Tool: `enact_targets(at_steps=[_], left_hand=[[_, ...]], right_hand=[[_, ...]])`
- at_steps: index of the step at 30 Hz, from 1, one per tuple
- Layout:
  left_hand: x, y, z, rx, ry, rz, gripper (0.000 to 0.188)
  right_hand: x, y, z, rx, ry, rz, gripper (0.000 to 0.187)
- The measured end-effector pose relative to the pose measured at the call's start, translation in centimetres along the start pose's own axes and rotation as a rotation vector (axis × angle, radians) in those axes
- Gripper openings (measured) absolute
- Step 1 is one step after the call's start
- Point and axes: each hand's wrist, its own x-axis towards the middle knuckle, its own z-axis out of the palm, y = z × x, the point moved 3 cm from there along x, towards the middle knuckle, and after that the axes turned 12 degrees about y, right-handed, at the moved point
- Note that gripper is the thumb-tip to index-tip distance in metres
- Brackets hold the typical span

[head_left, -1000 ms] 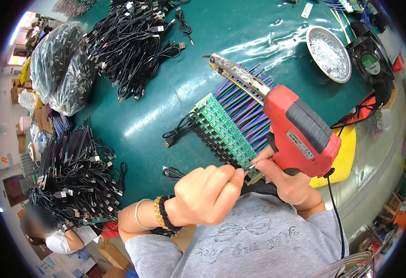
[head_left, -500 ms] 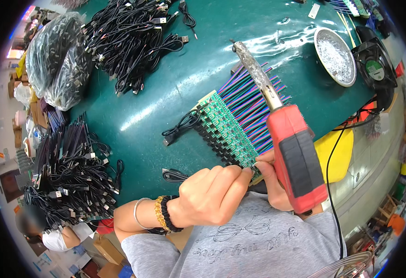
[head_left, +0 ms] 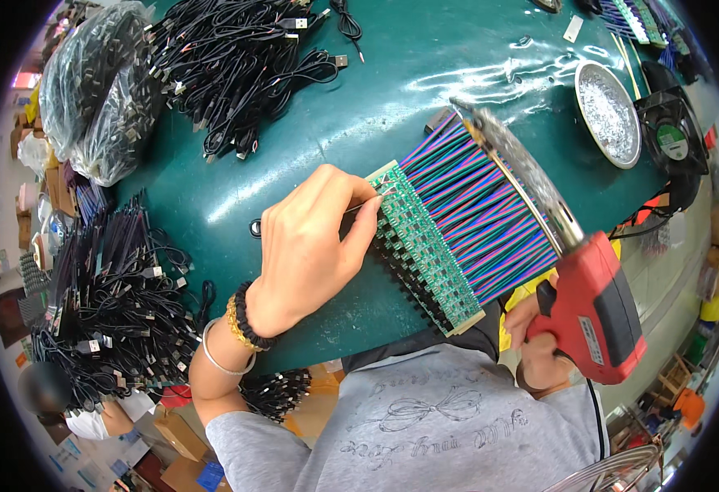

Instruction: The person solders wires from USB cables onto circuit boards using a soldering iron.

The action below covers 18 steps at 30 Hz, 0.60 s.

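Note:
My left hand (head_left: 310, 246) pinches a thin black wire at the far end of a row of small green circuit boards (head_left: 425, 246) lying on the green table (head_left: 294, 164). Blue, purple and green wires (head_left: 482, 209) fan out from the boards. My right hand (head_left: 536, 340) grips a red soldering gun (head_left: 597, 303) by its handle, low at the right. The gun's long metal tip (head_left: 515, 172) reaches over the coloured wires, away from the boards.
Heaps of black cables (head_left: 236, 57) lie at the back and at the left (head_left: 105, 303). A plastic bag of parts (head_left: 89, 98) sits far left. A round metal dish (head_left: 607, 111) and a small black fan (head_left: 673, 135) stand at the right. Another person (head_left: 72, 410) sits lower left.
My left hand has moved from the near end of the board row up to its far end. The red soldering gun has swung down and right, its tip now over the wires.

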Motion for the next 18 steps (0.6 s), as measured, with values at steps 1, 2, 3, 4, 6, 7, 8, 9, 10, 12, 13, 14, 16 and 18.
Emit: enact_targets(at_steps=[1, 2, 3, 4, 6, 7, 8, 9, 10, 12, 13, 14, 16, 18], left_hand=[[0.1, -0.1, 0.2, -0.010, -0.002, -0.002, 0.011], [0.2, -0.3, 0.5, -0.025, -0.023, -0.028, 0.010], [0.2, -0.5, 0.9, -0.039, -0.044, -0.054, 0.010], [0.2, -0.6, 0.8, -0.041, -0.043, -0.062, 0.010], [0.3, -0.6, 0.8, -0.081, -0.096, -0.159, 0.010], [0.3, -0.8, 0.8, -0.083, -0.095, -0.163, 0.010], [0.3, -1.0, 0.9, -0.103, -0.100, -0.191, 0.010], [0.2, -1.1, 1.0, -0.123, -0.106, -0.218, 0.010], [0.2, -1.2, 1.0, -0.125, -0.105, -0.221, 0.010], [0.2, -1.2, 1.0, -0.135, -0.110, -0.252, 0.011], [0.2, -1.2, 1.1, -0.138, -0.110, -0.253, 0.011], [0.3, -1.2, 1.3, -0.142, -0.099, -0.245, 0.011], [0.2, -1.1, 1.4, -0.143, -0.084, -0.242, 0.011], [0.1, -1.1, 1.3, -0.152, -0.069, -0.238, 0.012]], right_hand=[[-0.1, 0.0, -0.1, -0.009, 0.003, 0.005, 0.055], [-0.1, 0.0, -0.3, 0.098, 0.041, -0.017, 0.061], [-0.1, 0.0, -0.5, 0.205, 0.080, -0.039, 0.070], [-0.2, 0.1, -0.3, 0.202, 0.074, -0.035, 0.070], [-0.4, 0.7, -0.3, 0.308, 0.218, 0.123, 0.086], [-0.4, 0.9, -0.5, 0.311, 0.151, 0.107, 0.091], [-0.6, 1.5, -0.8, 0.308, 0.148, 0.110, 0.091], [-1.0, 2.1, -1.0, 0.300, 0.085, 0.068, 0.093], [-1.1, 2.3, -1.2, 0.292, 0.025, 0.025, 0.096], [-1.0, 2.1, -1.7, 0.518, -0.035, 0.137, 0.013], [-0.9, 1.9, -1.4, 0.338, 0.007, 0.113, 0.016], [-0.7, 1.5, -1.1, 0.158, 0.048, 0.088, 0.018], [-1.0, 0.5, -0.4, 0.162, 0.161, 0.246, 0.015], [-0.9, 0.5, 0.0, 0.368, 0.244, 0.386, 0.017]])
